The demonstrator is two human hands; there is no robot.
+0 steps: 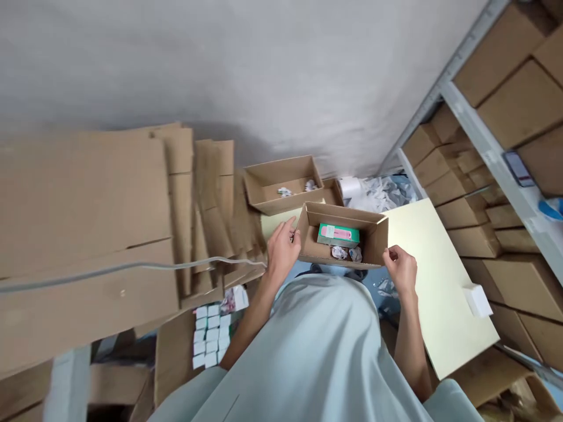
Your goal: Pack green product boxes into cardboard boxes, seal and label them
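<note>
An open cardboard box (373,234) is between my two hands, tilted so that its inside faces me. In it lie a green small carton (339,235) with a pink picture on it and two crumpled wads of paper (339,252). My left hand (282,249) grips the left end of the box, thumb on the near side and fingers at the upper edge. At the near right corner, my right hand (401,269) pinches the rim between thumb and curled fingers.
Behind stands another open box (281,203) with paper wads. Flattened cardboard (88,205) is stacked left, with a grey cable (176,266) across it. A pale yellow board (440,281) bears a small white box (477,300). Shelves of cartons (523,105) rise right.
</note>
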